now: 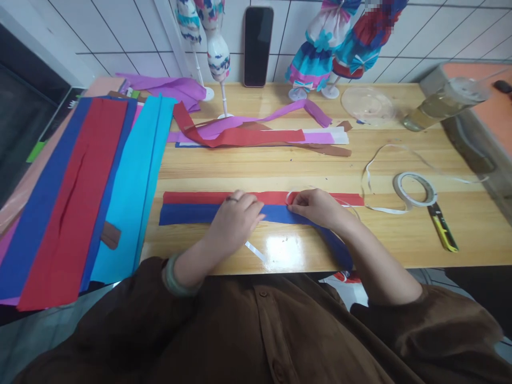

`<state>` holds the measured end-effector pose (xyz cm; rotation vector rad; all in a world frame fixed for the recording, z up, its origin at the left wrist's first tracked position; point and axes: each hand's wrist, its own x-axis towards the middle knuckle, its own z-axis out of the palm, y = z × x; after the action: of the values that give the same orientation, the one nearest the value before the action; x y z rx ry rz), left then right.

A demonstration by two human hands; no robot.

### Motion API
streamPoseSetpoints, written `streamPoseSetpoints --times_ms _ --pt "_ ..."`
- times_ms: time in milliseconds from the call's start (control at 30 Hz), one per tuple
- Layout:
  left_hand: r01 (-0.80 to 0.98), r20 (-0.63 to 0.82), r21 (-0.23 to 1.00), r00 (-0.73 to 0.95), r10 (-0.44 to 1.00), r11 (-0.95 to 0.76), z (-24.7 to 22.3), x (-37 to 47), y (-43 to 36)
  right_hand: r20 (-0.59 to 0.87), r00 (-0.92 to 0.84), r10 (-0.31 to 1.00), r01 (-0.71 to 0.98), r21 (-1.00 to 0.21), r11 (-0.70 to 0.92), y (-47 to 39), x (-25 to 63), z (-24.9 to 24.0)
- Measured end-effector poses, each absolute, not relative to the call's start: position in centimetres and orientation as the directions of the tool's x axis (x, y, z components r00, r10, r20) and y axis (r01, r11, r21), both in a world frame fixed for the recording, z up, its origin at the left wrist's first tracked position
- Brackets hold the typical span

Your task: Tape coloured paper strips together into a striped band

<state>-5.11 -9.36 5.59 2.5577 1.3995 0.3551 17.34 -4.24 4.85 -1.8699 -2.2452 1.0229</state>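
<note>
A red crepe paper strip [192,198] lies lengthwise across the table, with a blue crepe paper strip [188,214] along its near edge. My left hand [236,221] rests on both strips, fingers loosely bent and lying over the paper. Farther right, my right hand [316,207] pinches the blue strip at its upper edge, thumb and fingertips together. Past that hand, the blue strip's right end droops toward the table's front edge. A thin white tape ribbon [348,203] loops near my right fingers. Below my left hand lies a short white tape piece [255,251].
Crepe paper sheets [88,197] cover the left side. Loose strips [260,137] lie farther back. A tape roll [416,189] and a utility knife [443,229] are on the right. Behind stand a phone [258,48], decorated figures on stands [312,58] and a lidded cup [444,104].
</note>
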Motion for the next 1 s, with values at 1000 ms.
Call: streamPoseSetpoints --times_ms 1000 --pt "0.901 0.096 0.137 0.402 0.911 -0.412 3.5 2.4 -12.1 -0.287 -0.329 0.900 0.807 -0.581 0.110 -4.5 17.7 4.5"
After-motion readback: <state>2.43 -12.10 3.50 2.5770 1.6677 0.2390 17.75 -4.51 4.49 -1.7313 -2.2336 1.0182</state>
